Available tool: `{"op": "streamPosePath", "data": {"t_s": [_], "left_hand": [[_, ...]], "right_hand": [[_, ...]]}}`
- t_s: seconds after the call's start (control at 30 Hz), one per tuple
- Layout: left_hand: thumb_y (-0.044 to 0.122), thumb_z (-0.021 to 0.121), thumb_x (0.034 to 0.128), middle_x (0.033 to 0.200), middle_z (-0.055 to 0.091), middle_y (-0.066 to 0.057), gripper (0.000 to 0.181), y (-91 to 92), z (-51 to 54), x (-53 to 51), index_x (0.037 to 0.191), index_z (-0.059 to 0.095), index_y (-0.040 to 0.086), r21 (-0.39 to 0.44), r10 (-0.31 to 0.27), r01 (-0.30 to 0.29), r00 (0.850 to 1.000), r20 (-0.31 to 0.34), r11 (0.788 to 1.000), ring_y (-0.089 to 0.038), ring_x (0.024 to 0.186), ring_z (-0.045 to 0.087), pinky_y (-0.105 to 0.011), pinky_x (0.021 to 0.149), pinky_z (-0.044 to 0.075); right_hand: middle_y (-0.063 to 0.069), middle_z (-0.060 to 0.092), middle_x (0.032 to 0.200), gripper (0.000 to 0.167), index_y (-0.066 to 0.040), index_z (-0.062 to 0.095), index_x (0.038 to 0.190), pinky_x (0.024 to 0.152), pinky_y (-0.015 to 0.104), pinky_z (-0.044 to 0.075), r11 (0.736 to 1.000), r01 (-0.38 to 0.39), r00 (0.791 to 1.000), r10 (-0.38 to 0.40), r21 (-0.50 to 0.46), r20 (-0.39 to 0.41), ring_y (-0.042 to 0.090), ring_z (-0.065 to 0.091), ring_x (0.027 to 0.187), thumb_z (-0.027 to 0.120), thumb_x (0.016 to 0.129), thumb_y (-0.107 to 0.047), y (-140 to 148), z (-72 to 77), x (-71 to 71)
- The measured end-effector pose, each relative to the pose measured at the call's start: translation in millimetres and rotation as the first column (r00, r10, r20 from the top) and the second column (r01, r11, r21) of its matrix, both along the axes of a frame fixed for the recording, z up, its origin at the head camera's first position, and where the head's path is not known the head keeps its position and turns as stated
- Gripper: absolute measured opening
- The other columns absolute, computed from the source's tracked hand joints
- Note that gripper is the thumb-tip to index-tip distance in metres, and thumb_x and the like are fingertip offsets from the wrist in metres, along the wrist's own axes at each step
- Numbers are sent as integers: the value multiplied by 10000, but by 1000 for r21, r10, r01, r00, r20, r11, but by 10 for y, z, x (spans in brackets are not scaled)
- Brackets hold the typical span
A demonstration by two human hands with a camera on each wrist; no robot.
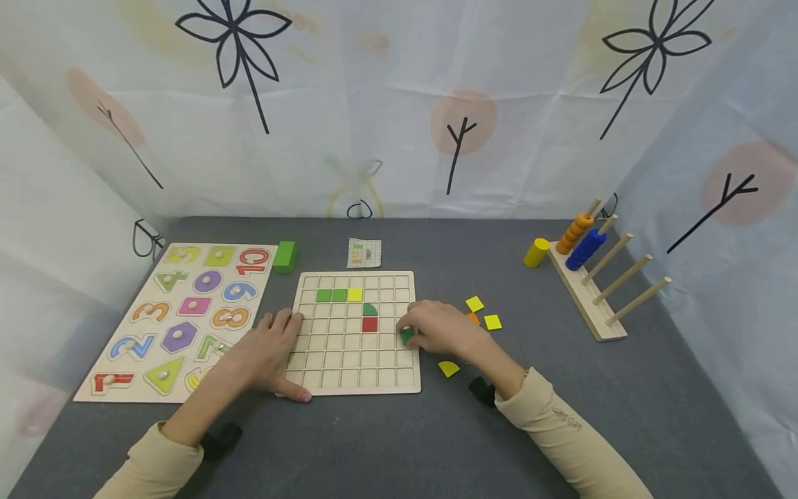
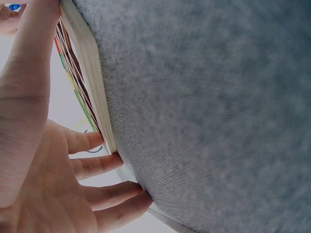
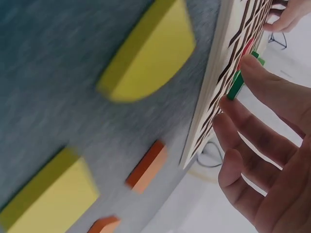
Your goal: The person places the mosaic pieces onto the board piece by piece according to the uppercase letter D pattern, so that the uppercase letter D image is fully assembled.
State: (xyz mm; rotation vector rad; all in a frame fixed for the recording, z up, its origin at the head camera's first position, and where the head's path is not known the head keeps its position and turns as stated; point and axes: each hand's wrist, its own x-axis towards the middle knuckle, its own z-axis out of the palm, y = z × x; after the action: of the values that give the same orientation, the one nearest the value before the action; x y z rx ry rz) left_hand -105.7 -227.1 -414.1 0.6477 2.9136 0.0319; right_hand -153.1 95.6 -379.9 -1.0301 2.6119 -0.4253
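Note:
A square wooden grid board [image 1: 358, 362] lies on the table, bearing green squares [image 1: 332, 296], a yellow square [image 1: 355, 294], a green quarter-round piece [image 1: 370, 309] and a red square [image 1: 370, 324]. My left hand [image 1: 268, 353] rests against the board's left edge, fingers extended and thumb by the lower left corner. In the left wrist view its fingertips [image 2: 112, 159] touch the board's side. Over the board's right edge, my right hand [image 1: 441, 327] pinches a small green tile [image 3: 236, 85] between thumb and fingertips; its full shape is partly hidden.
Yellow pieces [image 1: 492, 322], an orange piece [image 1: 473, 318] and a yellow quarter-round piece [image 1: 448, 369] lie right of the board. A number puzzle [image 1: 140, 339] is left, a green block [image 1: 285, 257] and pattern card [image 1: 364, 253] behind. A peg stand [image 1: 589, 298] and yellow cylinder [image 1: 536, 253] stand right.

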Motion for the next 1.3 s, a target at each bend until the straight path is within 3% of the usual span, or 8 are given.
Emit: {"op": "streamPosePath", "data": {"t_s": [0.33, 0.7, 1.3], "left_hand": [[860, 802, 518, 1408, 477, -305, 1364, 15, 14, 10, 1445, 409, -60, -5, 0, 0, 1000, 9, 1000, -588, 1235, 534, -643, 960, 526], [866, 797, 516, 1407, 480, -300, 1365, 10, 6, 11, 1446, 409, -55, -11, 0, 0, 1000, 11, 1000, -574, 1234, 538, -640, 963, 526], [849, 809, 523, 1422, 474, -303, 1354, 8, 11, 14, 1449, 409, -55, -7, 7, -7, 1000, 2, 1000, -576, 1247, 531, -641, 971, 522]], "right_hand": [[32, 704, 986, 225, -123, 794, 1110, 659, 222, 473, 997, -74, 997, 73, -32, -34, 120, 582, 821, 790, 886, -107, -256, -5, 27], [33, 740, 1104, 240, -123, 789, 1128, 857, 324, 579, 993, -116, 992, 115, -10, -49, 177, 689, 1015, 777, 890, -86, -450, -55, 15], [-5, 743, 1041, 126, -161, 810, 1018, 787, 285, 563, 991, -129, 986, 132, 30, -102, 144, 673, 953, 791, 896, -135, -577, -69, 22]]}}
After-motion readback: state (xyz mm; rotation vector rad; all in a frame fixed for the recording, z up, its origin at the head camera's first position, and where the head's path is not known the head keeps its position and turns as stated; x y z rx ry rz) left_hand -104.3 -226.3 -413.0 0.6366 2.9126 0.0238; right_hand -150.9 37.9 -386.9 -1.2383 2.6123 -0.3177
